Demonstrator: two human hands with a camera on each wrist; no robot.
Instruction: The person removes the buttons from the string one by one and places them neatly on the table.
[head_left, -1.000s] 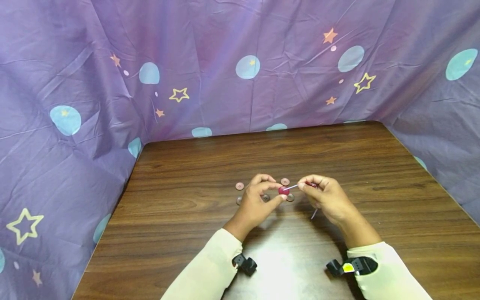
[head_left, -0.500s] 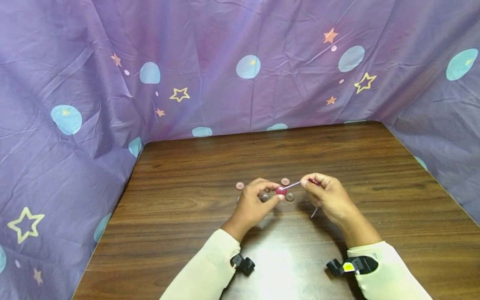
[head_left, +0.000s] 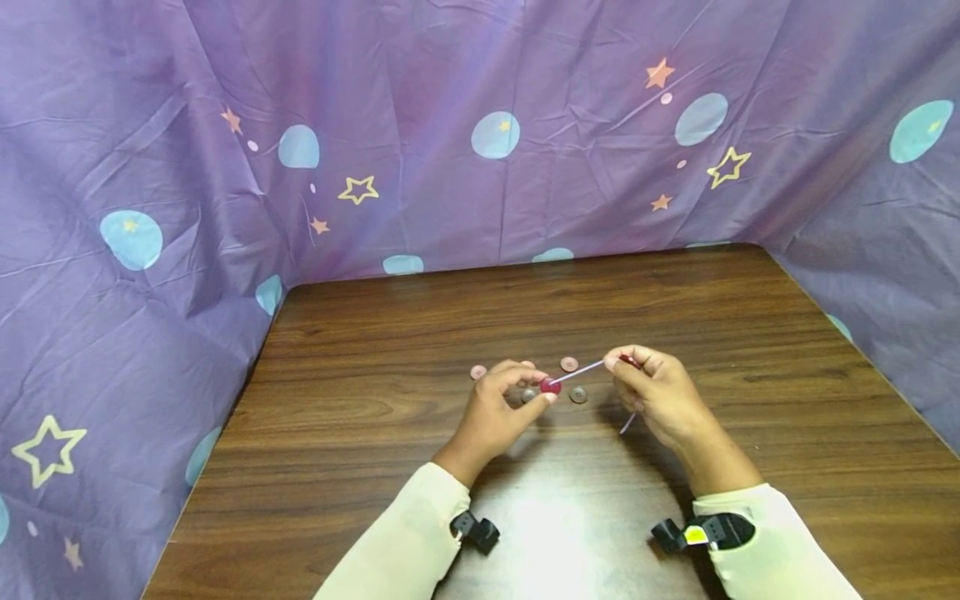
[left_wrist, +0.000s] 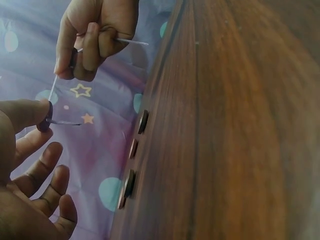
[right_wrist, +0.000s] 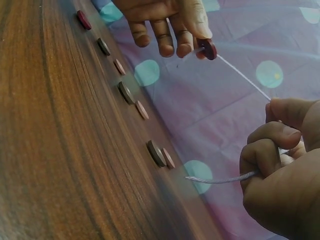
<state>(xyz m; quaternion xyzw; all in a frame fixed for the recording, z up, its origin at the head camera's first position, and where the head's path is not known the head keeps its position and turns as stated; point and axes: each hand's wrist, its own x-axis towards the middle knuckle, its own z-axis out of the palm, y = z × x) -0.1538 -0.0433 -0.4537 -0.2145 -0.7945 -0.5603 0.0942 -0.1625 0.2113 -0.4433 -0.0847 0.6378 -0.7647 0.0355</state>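
My left hand (head_left: pixel 491 408) pinches a red button (head_left: pixel 551 386) by its edge between thumb and index finger; the other fingers are loosely bent. A pale lavender cord (head_left: pixel 577 372) passes through this button, and a short tail (left_wrist: pixel 67 122) sticks out on the far side in the left wrist view. My right hand (head_left: pixel 660 392) pinches the cord between thumb and index finger. Within its curled fingers sits a second dark red button (left_wrist: pixel 73 57), partly hidden. The cord's other end (right_wrist: pixel 215 179) hangs out below that hand. Between the hands the cord runs straight.
Several buttons lie on the wooden table (head_left: pixel 360 467) beyond the hands, among them a pink button (head_left: pixel 569 364), a grey-brown button (head_left: pixel 577 395) and a red button (right_wrist: pixel 83 20). Purple patterned cloth (head_left: pixel 420 100) hangs around the table's back and sides.
My left hand has moved left with the red button, and the stretch of cord between the hands has grown longer. My right hand has shifted slightly right.
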